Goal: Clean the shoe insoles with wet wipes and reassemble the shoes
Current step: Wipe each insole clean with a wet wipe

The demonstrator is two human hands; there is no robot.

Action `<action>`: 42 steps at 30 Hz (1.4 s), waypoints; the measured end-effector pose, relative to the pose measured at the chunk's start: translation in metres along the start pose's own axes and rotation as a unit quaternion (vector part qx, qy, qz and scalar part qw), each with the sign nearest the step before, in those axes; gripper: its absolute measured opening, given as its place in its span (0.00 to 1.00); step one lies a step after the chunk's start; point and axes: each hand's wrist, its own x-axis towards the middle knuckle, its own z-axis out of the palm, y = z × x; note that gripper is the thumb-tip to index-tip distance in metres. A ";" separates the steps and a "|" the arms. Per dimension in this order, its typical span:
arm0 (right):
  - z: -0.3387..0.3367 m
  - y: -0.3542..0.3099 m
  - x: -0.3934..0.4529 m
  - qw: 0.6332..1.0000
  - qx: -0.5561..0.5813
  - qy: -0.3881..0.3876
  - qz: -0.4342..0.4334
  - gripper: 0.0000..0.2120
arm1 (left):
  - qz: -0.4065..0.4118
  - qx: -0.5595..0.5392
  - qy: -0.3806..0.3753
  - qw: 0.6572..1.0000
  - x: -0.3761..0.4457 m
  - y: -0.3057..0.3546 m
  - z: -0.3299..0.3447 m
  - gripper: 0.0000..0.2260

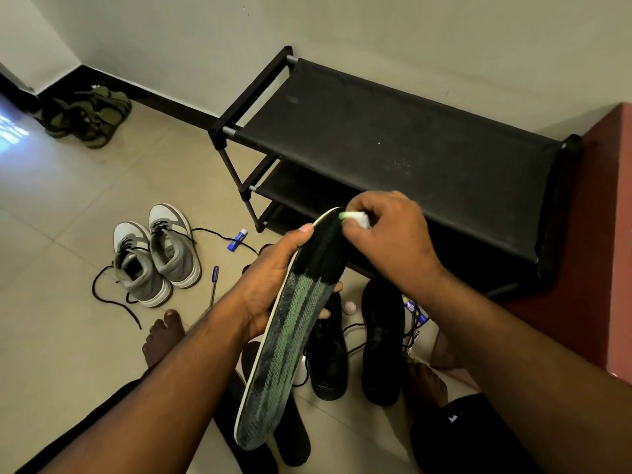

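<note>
Above the beige tiled floor [61, 206], the left hand [270, 285] grips a green-black mesh insole [294, 323]. The right hand [386, 234] pinches a white wet wipe [355, 218] against its far tip. A black fabric shoe rack [393, 142] stands at the white wall [342, 35].

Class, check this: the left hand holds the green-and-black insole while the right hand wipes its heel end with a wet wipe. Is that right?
Not quite. In the head view the right hand presses the wet wipe to the toe end of the insole, not the heel end. The left hand does hold it.
</note>
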 end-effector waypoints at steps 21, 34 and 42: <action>0.002 -0.005 -0.002 0.995 0.095 -0.007 0.029 0.02 | 0.004 0.013 0.009 1.000 -0.001 -0.001 0.002 0.30; 0.017 -0.031 -0.037 0.957 0.101 -0.237 -0.132 0.04 | 0.011 0.015 0.019 1.000 -0.002 0.000 -0.005 0.26; 0.001 -0.020 -0.014 0.975 0.179 -0.126 -0.030 0.04 | 0.003 -0.001 0.016 1.000 -0.001 0.004 -0.002 0.34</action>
